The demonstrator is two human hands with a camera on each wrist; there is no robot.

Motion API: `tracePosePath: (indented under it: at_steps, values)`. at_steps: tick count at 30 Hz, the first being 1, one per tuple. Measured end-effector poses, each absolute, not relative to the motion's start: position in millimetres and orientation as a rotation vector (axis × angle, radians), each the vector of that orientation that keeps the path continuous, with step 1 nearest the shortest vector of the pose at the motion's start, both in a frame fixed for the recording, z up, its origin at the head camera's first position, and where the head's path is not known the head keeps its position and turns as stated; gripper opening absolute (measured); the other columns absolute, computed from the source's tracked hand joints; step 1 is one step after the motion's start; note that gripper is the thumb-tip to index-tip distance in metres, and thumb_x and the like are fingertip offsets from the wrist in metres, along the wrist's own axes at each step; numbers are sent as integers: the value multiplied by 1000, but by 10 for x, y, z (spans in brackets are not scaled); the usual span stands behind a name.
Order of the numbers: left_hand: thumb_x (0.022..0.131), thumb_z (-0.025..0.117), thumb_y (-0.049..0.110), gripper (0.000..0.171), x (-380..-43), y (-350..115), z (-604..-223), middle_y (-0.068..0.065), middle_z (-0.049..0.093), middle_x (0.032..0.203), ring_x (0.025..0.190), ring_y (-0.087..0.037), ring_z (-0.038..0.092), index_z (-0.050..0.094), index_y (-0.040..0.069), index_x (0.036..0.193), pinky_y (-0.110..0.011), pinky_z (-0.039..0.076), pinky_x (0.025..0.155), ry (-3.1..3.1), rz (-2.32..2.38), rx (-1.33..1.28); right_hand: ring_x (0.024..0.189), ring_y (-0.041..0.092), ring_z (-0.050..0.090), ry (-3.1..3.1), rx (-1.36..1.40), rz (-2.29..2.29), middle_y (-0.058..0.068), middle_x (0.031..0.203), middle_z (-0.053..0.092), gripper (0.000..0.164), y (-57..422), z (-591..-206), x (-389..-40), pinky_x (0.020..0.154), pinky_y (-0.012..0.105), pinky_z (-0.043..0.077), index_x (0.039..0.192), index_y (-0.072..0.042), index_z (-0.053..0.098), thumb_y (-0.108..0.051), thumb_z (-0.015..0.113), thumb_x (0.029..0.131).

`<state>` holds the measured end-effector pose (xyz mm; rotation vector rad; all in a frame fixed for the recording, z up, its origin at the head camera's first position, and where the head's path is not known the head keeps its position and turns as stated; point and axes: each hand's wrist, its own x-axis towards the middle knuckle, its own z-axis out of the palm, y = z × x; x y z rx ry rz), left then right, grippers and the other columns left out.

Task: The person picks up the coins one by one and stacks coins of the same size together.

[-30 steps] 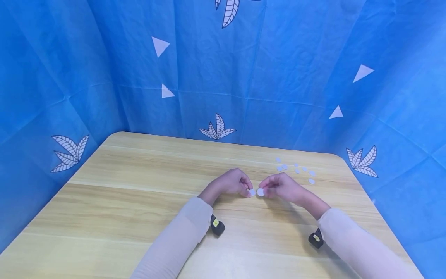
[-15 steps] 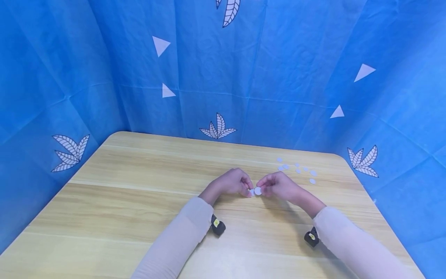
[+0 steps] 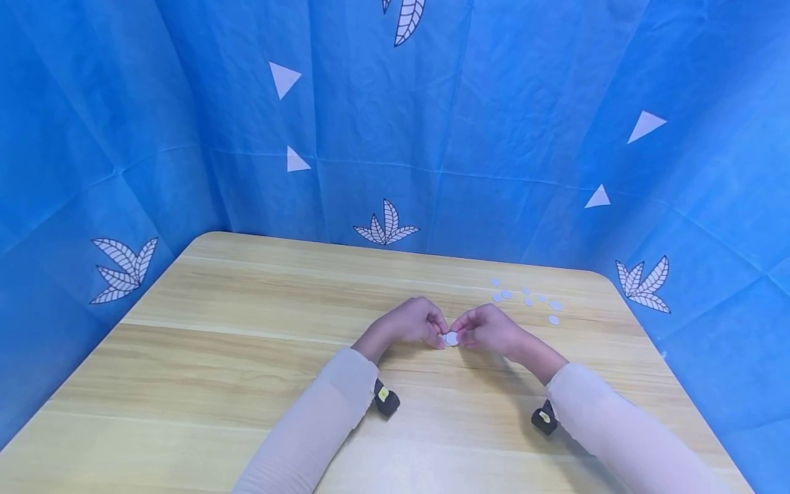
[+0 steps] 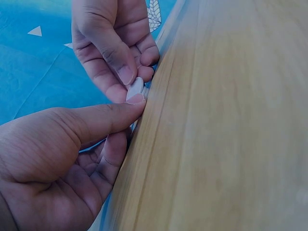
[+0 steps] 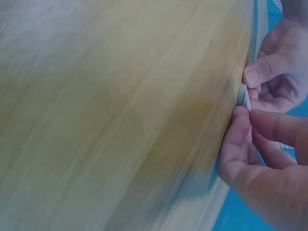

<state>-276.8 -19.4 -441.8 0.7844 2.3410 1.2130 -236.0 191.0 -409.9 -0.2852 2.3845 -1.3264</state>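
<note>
A white disc (image 3: 453, 338), probably light, stiff, slippery and best taken by its rim, is held between left hand (image 3: 418, 322) and right hand (image 3: 487, 329), nearer than the scattered discs (image 3: 554, 320). Its right edge is clamped by the right fingertips; the stack (image 5: 240, 96) just beside it is pinched by the left ones, both hands being turned inward

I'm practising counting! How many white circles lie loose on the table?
8: three white circles on the left of the scatter, two circles in the middle, three circles on the right. Other circles overlap between the left hand and right hand, so some there may be hidden.
</note>
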Motion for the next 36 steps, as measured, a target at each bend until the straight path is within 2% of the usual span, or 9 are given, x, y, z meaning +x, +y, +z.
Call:
tracePosePath:
  at_steps: [11, 36]
  values:
    - [79, 89, 12, 19, -2751, -198, -4372, 4, 71, 86, 84, -13, 63, 75, 16, 93, -29, 52, 82, 2348, 1203, 750, 89, 20, 70, 2374, -237, -1336, 18, 99, 72, 19, 1886, -4093, -2362, 82, 37, 60, 112, 10, 67, 9, 63, 93]
    - [79, 88, 10, 21, -2766, -208, -4400, 4, 72, 88, 86, -14, 64, 76, 15, 95, -29, 52, 84, 2317, 1213, 756, 89, 21, 68, 2311, -226, -1407, 17, 99, 72, 20, 1952, -4151, -2385, 82, 35, 58, 113, 10, 65, 9, 60, 93]
